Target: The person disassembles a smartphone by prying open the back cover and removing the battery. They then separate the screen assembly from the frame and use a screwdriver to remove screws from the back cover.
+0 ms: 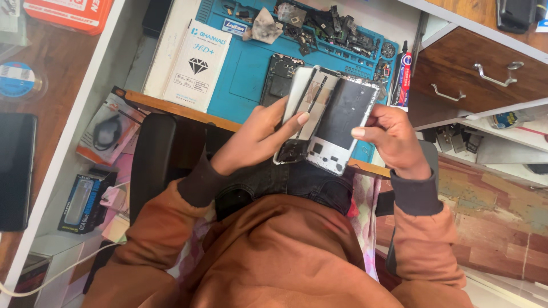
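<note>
I judged the main risk to be the two parts of the opened phone (334, 122) coming apart too fast. The white back cover (301, 97) stood tilted away from the phone frame like an open book, and I could not tell if a thin cable joined them inside; if one did, a wider swing of the cover could tear it. A second risk was a drop: the phone was held in the air over the near edge of the tabletop (171, 106), above my lap, so a slip of either hand would send it to the floor and not onto the blue repair mat (245, 71).

My left hand (257, 140) was partly closed. Its thumb lay flat on the inner face of the white cover, and the other fingers were behind it, hidden from me, so the cover was pinched between them. My right hand (391, 137) was curled around the right side of the frame, the thumb pressing on the dark inner plate and the fingers wrapped behind.

Another phone body (279, 77) lay on the mat just beyond the held phone, and loose small parts (331, 28) were piled near the far edge of the tabletop. A white box (197, 63) lay at the left side of the mat
</note>
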